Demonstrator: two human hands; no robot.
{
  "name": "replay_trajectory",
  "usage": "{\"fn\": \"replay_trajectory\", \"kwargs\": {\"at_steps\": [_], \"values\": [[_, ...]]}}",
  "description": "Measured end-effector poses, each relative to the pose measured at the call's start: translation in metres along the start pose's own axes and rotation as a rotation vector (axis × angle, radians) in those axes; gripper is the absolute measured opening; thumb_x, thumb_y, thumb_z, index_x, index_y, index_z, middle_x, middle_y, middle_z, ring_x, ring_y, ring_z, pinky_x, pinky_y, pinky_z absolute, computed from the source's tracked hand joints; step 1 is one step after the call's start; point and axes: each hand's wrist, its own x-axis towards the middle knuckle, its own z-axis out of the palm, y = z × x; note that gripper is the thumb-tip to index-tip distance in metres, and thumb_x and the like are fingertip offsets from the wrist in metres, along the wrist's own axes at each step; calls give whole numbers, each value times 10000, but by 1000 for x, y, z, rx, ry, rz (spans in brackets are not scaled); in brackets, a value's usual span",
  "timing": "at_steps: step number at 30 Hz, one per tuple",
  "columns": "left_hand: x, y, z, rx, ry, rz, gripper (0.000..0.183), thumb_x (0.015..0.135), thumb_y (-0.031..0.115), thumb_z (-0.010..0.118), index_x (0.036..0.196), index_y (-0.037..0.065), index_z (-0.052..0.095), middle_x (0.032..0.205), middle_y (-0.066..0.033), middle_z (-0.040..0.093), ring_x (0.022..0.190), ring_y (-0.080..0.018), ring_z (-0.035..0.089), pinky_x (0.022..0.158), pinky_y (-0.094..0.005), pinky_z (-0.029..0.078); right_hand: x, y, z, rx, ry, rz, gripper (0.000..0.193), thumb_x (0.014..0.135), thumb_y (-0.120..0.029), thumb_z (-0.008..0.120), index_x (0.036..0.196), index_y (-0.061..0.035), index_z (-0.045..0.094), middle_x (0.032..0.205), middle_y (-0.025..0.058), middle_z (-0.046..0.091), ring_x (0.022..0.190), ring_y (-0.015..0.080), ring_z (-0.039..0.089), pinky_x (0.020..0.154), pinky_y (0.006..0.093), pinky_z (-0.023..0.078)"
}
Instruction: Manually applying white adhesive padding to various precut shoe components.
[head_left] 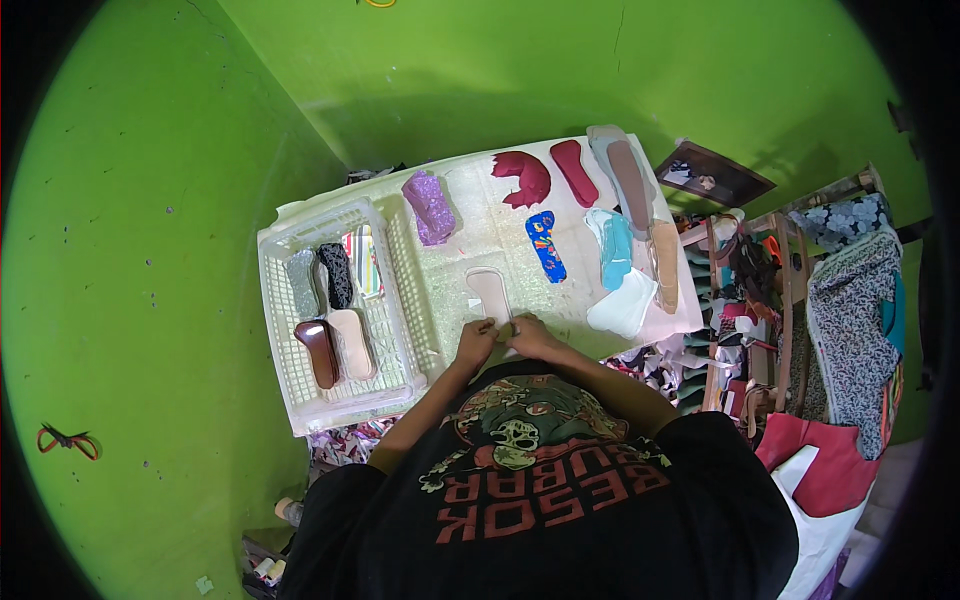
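A pale beige insole (488, 290) lies on the table in front of me, its rounded end pointing away. My left hand (478, 341) is closed at its near end, with the fingertips pinched on the edge. Close by on the other side, my right hand (534, 338) is closed too, its fingers at the same near end. Whether a thin strip or other small piece is between the fingers is too small to tell. A blue patterned insole (546, 246) lies beyond my right hand, and a stack of purple glittery insoles (430, 208) sits further off to the left.
A white plastic basket (408, 318) at the left holds several insoles. Dark red pieces (574, 172), a grey sole stack (618, 165), turquoise pieces (614, 245) and white sheets (624, 304) lie along the right of the table (465, 175). A cluttered rack (790, 300) stands right of it.
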Motion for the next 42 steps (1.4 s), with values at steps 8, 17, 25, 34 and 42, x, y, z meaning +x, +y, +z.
{"fn": "replay_trajectory", "kwargs": {"at_steps": [8, 17, 25, 34, 42], "values": [[-5, -1, 0, -66, 29, -4, 371, 832, 135, 600, 1139, -72, 626, 997, -166, 683, 892, -193, 643, 812, -287, 490, 10, 11, 13, 382, 104, -13, 321, 785, -186, 700, 1032, 12, 644, 935, 124, 653, 856, 217, 623, 795, 311, 500], [-9, 20, -6, -125, -6, -1, 418, 774, -21, 654, 1181, 18, 566, 919, -78, 628, 818, -145, 604, 675, -274, 504, 14, -2, 3, 797, -69, 201, 318, 872, -214, 681, 1101, -33, 555, 844, 52, 634, 694, 135, 624, 594, 281, 510], [-26, 49, 6, -462, -149, 81, 802, 763, -74, 603, 1448, 94, 222, 1049, -110, 597, 829, -177, 600, 632, -282, 496, 15, -1, -6, 1343, 193, 86, 426, 863, -86, 673, 1226, -48, 454, 1039, 119, 590, 876, 203, 624, 698, 323, 543], [-23, 48, 2, -229, -310, 13, 189, 872, 97, 676, 1034, 27, 607, 745, -3, 616, 561, -57, 515, 511, -210, 401, 18, -4, -17, 1405, 444, -3, 320, 830, -12, 687, 1126, -19, 567, 940, 66, 642, 852, 140, 608, 774, 277, 494], [-32, 46, 7, -129, -244, -11, 238, 916, 265, 653, 830, 49, 600, 613, -7, 584, 470, -61, 474, 450, -219, 361, 17, 9, -12, 1410, 498, 61, 97, 851, -103, 712, 892, -42, 649, 801, 11, 653, 696, 75, 570, 655, 237, 460]]}}
